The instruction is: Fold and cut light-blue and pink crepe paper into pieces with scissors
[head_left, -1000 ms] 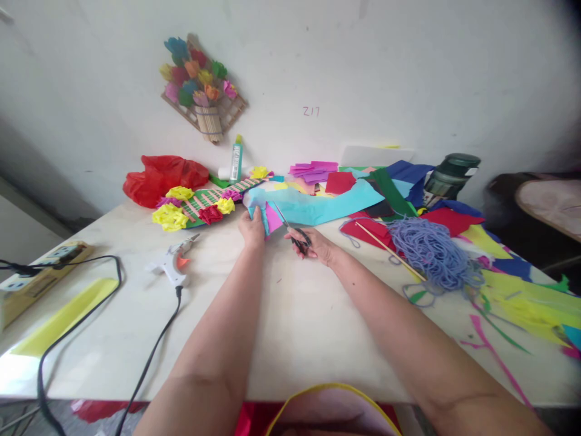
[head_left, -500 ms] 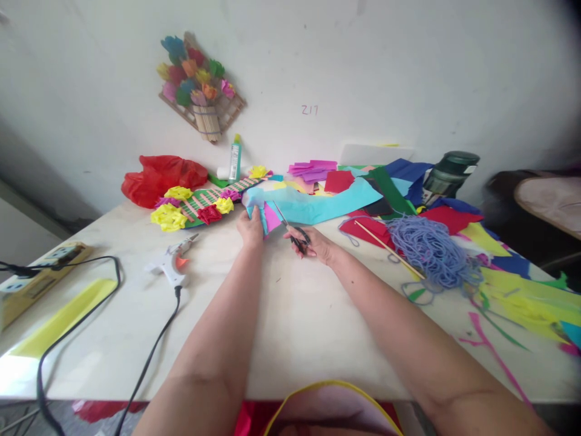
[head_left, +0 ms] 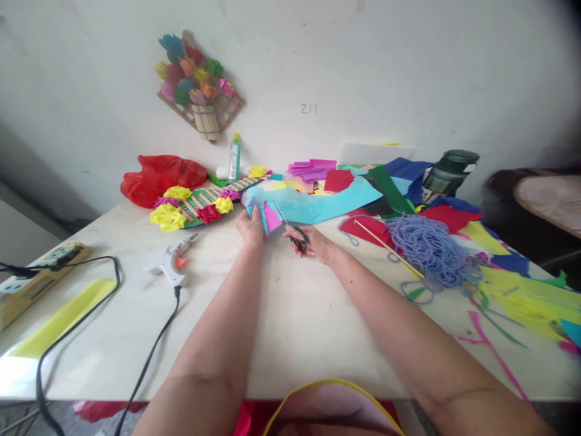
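Observation:
My left hand (head_left: 251,227) pinches a light blue strip of crepe paper (head_left: 318,207) together with a pink piece of paper (head_left: 272,217). From that hand the blue strip stretches right across the table. In my right hand (head_left: 313,243) is a pair of scissors (head_left: 296,237) with black handles, my fingers in the loops. The blades point up and left, close beside the pink piece, and look nearly closed. Left of my left hand lies a green decorated panel (head_left: 200,204) with pink strips and yellow, red and purple paper flowers.
A white glue gun (head_left: 170,266) with a black cord lies left; a power strip (head_left: 40,281) sits at the left edge. On the right are blue-grey yarn (head_left: 429,251), a thin stick (head_left: 388,248), coloured paper scraps and a dark green jar (head_left: 449,175). A glue bottle (head_left: 234,158) stands behind.
Almost nothing differs. Both hands, the papers and the scissors stay in place; the whole view has shifted very slightly.

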A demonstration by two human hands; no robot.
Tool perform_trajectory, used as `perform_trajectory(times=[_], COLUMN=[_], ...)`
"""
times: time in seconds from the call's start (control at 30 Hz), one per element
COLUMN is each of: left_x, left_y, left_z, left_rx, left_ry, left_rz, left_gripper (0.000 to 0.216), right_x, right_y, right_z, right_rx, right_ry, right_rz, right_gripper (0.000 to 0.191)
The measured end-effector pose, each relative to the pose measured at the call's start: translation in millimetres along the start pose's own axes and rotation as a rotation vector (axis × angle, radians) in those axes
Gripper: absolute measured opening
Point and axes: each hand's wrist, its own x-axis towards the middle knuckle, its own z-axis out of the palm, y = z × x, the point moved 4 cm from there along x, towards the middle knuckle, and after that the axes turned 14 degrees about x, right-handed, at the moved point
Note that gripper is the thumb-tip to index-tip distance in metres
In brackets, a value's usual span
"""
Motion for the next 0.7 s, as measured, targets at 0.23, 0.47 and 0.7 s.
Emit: perform_trajectory(times=[0.23, 0.47, 0.7], left_x=[-1.8, 0.3, 1.9], left_y=[1.8, -0.7, -2.6], left_z=[-1.0, 0.7, 1.1], left_rx=[0.013, 0.012, 0.012], left_ry=[0.001, 0.012, 0.015], left_rz=[0.003, 0.02, 0.03], left_gripper=[0.026, 0.027, 0.028], right_x=[0.0, 0.7, 3.3], right_y=[0.0, 0.9, 3.9], right_z=[1.0, 0.5, -1.7], right_rx=[0.008, -0.002, -0.024], right_ry=[0.008, 0.002, 0.01], right_rz=[-0.012, -0.028, -0.07], right_gripper=[0.032, 0.034, 0.035])
